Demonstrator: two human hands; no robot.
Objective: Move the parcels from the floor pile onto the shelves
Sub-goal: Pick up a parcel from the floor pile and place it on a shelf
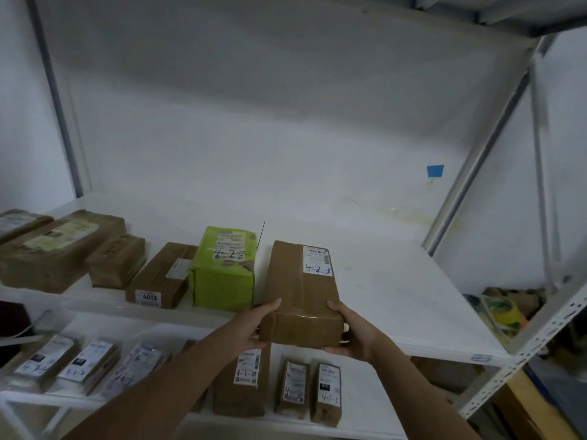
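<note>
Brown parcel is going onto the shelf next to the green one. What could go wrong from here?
1. The near end of the brown parcel seems to overhang the front edge of the shelf, held by the left hand and right hand; released now, it may tip off.
2. It lies close beside the green parcel; slid in skewed, it could shove that one.

Brown parcel (301, 293) with white label (316, 261), lime-green box (222, 281), white shelf (397, 281), blue tape (435, 170).
</note>
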